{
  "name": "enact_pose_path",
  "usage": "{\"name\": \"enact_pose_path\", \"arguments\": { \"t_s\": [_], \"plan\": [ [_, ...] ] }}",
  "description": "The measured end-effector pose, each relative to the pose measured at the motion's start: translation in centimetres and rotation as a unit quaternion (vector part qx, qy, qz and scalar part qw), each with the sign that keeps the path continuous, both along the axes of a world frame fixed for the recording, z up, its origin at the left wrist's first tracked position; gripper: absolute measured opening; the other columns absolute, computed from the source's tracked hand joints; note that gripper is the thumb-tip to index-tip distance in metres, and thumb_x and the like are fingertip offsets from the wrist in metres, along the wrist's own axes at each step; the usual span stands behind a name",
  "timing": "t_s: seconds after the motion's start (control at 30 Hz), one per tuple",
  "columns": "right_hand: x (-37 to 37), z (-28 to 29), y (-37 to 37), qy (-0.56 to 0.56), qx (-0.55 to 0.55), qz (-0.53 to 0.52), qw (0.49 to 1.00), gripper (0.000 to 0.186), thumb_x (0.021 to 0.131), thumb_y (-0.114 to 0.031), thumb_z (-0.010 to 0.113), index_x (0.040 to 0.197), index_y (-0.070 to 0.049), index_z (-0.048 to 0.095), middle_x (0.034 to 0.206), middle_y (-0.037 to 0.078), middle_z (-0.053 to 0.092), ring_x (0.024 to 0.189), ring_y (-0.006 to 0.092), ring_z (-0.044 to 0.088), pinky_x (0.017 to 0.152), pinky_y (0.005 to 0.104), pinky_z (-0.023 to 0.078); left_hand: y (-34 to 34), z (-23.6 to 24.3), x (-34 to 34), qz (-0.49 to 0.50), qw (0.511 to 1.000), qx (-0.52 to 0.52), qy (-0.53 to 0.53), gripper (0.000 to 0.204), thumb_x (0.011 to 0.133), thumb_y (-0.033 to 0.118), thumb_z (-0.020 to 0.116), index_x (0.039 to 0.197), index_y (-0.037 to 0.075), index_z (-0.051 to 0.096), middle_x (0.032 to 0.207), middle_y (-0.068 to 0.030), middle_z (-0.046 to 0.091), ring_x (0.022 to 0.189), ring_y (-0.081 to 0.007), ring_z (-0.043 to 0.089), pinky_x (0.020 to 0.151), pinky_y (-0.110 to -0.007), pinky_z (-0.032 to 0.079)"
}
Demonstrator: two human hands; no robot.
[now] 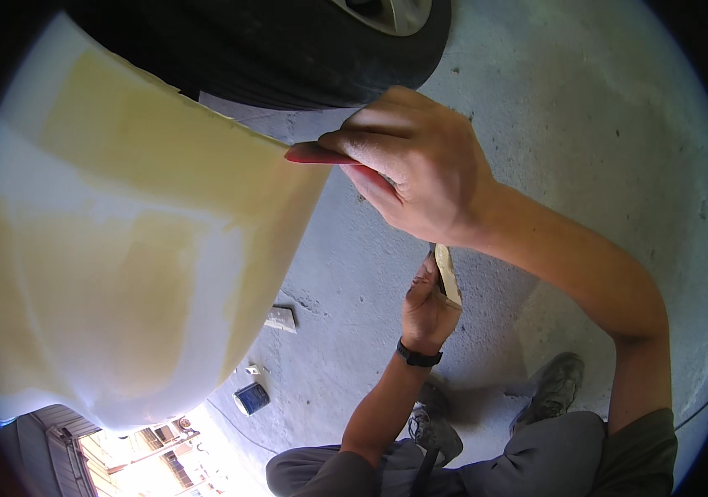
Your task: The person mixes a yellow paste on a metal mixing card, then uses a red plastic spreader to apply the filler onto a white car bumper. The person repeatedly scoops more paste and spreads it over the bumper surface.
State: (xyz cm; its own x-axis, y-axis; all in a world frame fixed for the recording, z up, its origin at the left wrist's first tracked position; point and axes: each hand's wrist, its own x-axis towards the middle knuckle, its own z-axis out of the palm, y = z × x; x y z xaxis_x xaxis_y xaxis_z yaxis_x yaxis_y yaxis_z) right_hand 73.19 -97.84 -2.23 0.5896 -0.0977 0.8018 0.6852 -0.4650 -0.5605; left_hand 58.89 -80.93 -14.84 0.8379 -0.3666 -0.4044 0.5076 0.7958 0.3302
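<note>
My right hand [420, 161] pinches a thin red spreader [318, 155] between thumb and fingers. The spreader's tip meets the upper right edge of a car's bumper [147, 224], which is white with yellowish filler patches. Lower down, my left hand [428, 311], with a black watch on its wrist, grips a small flat board [448, 276] carrying cream-coloured putty. Part of that board is hidden by the fingers. The left hand stays apart from the bumper, below the right one.
A black car tyre [287, 58] stands beyond the bumper. On the concrete floor [586, 149] lie a pale block [282, 319] and a dark blue tin or box [251, 398], both beside the bumper's right edge. My shoes [557, 385] are at the lower right.
</note>
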Motion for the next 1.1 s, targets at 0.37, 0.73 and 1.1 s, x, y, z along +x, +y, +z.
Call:
{"name": "enact_pose_path", "arguments": {
  "t_s": [0.37,0.73,1.1],
  "plan": [
    [1.4,4.9,-0.6,-0.071,0.052,-0.004,0.996,0.017,0.082,-0.006,0.081,0.099,-0.008,0.081,0.086,0.005,0.072,0.079,0.0256,0.066,0.068,0.0393,0.054,-0.6,1.0,-0.1,-0.016,0.999,0.024,-0.021,0.012,0.111,0.017,0.055,0.11,0.008,0.063,0.111,-0.0009,0.069,0.103,-0.0122,0.063,0.097,-0.027,0.049],
    [3.6,11.5,-2.6,-0.108,0.054,0.014,0.993,0.011,0.091,-0.011,0.076,0.088,-0.001,0.074,0.08,0.013,0.068,0.073,0.0319,0.064,0.066,0.0435,0.05,-1.8,2.7,-0.7,0.019,0.994,0.104,0.011,0.018,0.109,0.02,0.058,0.123,0.01,0.063,0.09,0.0011,0.064,0.073,-0.0094,0.054,0.068,-0.023,0.047],
    [3.3,12.0,-5.9,-0.037,0.09,0.041,0.994,0.013,0.092,-0.013,0.074,0.088,-0.001,0.072,0.077,0.013,0.07,0.071,0.0253,0.068,0.067,0.042,0.052,-1.1,3.1,0.3,-0.008,0.999,0.007,-0.036,0.035,0.105,0.016,0.062,0.138,0.006,0.057,0.088,0.0007,0.058,0.07,-0.0113,0.051,0.065,-0.025,0.047]
  ]
}}
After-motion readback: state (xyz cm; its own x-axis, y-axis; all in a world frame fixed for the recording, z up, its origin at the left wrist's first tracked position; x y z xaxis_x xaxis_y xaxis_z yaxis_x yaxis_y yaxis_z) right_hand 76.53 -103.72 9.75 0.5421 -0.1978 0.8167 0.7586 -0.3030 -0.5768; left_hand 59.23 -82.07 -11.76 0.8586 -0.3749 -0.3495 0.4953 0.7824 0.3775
